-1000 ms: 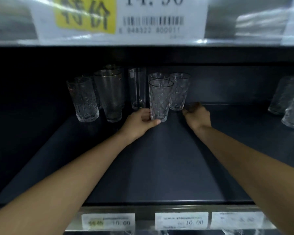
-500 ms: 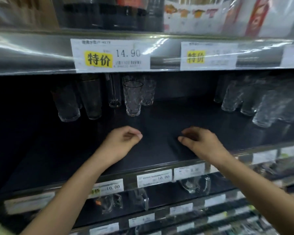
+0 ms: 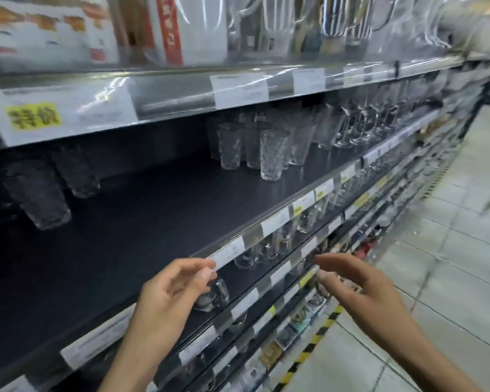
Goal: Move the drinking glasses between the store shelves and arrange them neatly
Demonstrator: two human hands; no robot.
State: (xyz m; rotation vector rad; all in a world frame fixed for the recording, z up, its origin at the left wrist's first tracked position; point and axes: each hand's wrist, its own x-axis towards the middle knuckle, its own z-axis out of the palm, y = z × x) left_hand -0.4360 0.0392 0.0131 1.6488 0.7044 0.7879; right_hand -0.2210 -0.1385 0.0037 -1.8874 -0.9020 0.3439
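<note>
A cluster of textured drinking glasses (image 3: 272,155) stands upright on the dark shelf (image 3: 159,222) at the middle right. More glasses (image 3: 43,199) stand blurred at the far left of the same shelf. My left hand (image 3: 170,295) hovers in front of the shelf's front edge, fingers loosely curled, holding nothing. My right hand (image 3: 359,290) is out in the aisle to the right, fingers extended and relaxed, also empty. Both hands are well below and in front of the glasses.
Stemmed glasses (image 3: 359,128) line the shelf further right. Glass mugs (image 3: 255,250) sit on the shelf below, behind price tags (image 3: 229,250). Boxed goods and jugs (image 3: 181,26) fill the shelf above. The tiled aisle floor (image 3: 436,264) runs along the right.
Both hands have pulled back out of the shelf to its front edge, leaving the left glasses standing. The view has swung right, toward the glasses further along.
</note>
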